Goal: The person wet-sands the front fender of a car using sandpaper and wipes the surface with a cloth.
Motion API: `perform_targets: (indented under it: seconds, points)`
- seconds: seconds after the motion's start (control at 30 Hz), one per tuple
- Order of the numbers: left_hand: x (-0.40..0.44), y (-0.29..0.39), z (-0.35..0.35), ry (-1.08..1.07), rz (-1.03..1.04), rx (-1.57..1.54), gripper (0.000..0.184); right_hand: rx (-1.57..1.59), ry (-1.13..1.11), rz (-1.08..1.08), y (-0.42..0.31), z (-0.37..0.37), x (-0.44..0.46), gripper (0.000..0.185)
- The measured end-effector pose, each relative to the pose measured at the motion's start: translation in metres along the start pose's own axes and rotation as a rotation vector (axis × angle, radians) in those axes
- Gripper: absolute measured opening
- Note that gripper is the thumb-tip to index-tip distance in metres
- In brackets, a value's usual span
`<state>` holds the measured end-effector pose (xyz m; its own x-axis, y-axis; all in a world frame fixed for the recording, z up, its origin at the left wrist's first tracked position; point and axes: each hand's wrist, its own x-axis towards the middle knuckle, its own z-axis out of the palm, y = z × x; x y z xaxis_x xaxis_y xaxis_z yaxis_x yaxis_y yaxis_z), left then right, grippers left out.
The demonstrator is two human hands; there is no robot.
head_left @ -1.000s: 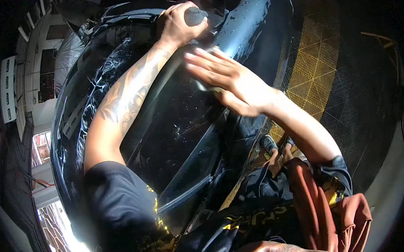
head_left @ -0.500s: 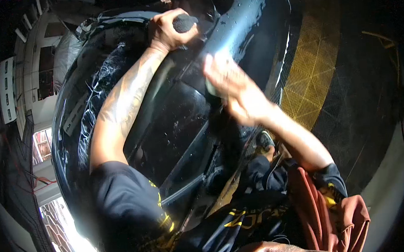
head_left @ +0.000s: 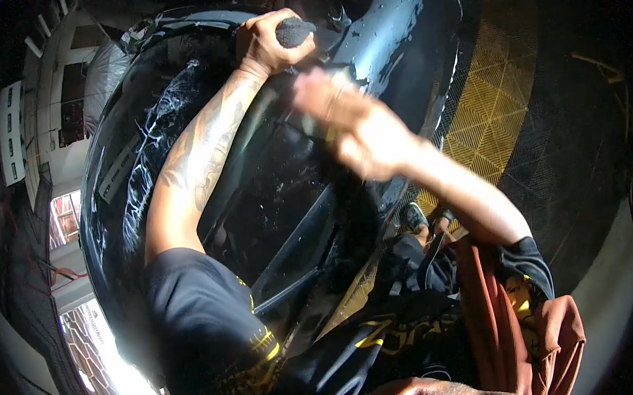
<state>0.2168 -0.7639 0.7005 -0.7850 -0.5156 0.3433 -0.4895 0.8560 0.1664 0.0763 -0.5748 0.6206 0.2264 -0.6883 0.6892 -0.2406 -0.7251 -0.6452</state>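
My left hand point(head_left: 269, 46) is wrapped round a dark, rough, rounded piece point(head_left: 295, 32), which looks like a sponge, over the upper part of the glossy black car body panel point(head_left: 280, 192). Motion smears my right hand point(head_left: 355, 124), which lies over the panel to the lower right of the left hand. Its fingers are over a flat, dull greenish object, mostly hidden beneath them and too blurred to name. White streaks mark the panel's left side, and droplets dot its middle. A bluish sheet-like surface point(head_left: 383, 33) with wet spots runs up beyond my right hand.
Yellow floor tiles point(head_left: 494, 95) lie to the right of the car, with dark tiles point(head_left: 543, 157) beside them. Two feet in shoes show below my right forearm. A reddish-brown cloth point(head_left: 487, 310) hangs over my clothing. Bright hexagon-patterned glass stands at the lower left.
My left hand has shifted slightly left and down with the dark piece. The right hand moved right, then back left, staying over the panel.
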Motion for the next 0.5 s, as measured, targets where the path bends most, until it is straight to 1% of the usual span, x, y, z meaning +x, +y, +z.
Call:
perform_targets:
  seconds: [0.03,0.07,0.1,0.13,0.17,0.2,0.23,0.27,0.3,0.33,0.4,0.43,0.47,0.5]
  points:
    - [0.003,-0.001,0.000,0.002,-0.006,0.020,0.026,-0.014,-0.060,-0.063,-0.021,-0.001,0.000,0.069]
    - [0.004,-0.002,0.001,-0.003,-0.016,0.036,0.026,-0.043,-0.151,-0.053,-0.020,-0.011,0.002,0.069]
    - [0.004,-0.004,0.002,0.028,0.048,0.049,0.026,-0.095,-0.082,-0.004,0.002,-0.014,0.002,0.069]
    - [0.003,-0.005,0.003,0.015,0.038,-0.003,0.025,-0.148,-0.017,0.044,0.022,-0.016,0.003,0.070]
    - [0.000,-0.006,0.004,0.015,0.045,-0.025,0.025,-0.116,-0.001,0.045,0.018,-0.014,0.003,0.069]
    - [0.003,-0.008,0.005,0.025,0.063,-0.043,0.025,-0.049,0.021,-0.064,0.003,0.005,-0.003,0.068]
    - [0.003,-0.006,0.004,0.016,0.016,0.007,0.024,0.018,-0.058,-0.070,-0.018,0.005,-0.005,0.068]
    - [0.004,-0.005,0.004,0.038,0.049,-0.032,0.024,0.091,-0.135,-0.074,-0.030,0.003,-0.006,0.068]
    - [0.005,-0.005,0.003,0.032,0.063,-0.011,0.024,0.109,-0.059,-0.093,-0.009,0.000,-0.010,0.067]
    - [0.005,-0.005,0.002,0.026,0.074,0.013,0.023,0.090,0.055,0.007,0.010,0.000,-0.009,0.067]
    - [0.003,-0.003,0.002,0.000,0.002,-0.017,0.023,-0.004,0.120,0.153,0.006,-0.002,-0.008,0.066]
    - [0.004,-0.001,0.001,0.000,0.010,-0.010,0.023,0.023,0.128,0.016,-0.011,0.011,-0.013,0.067]
    - [0.005,0.000,0.000,-0.002,0.019,-0.001,0.022,0.098,-0.020,0.032,-0.034,0.009,-0.019,0.068]
    - [0.005,0.000,0.000,-0.009,0.017,0.005,0.022,0.092,-0.023,0.016,-0.026,0.004,-0.020,0.068]
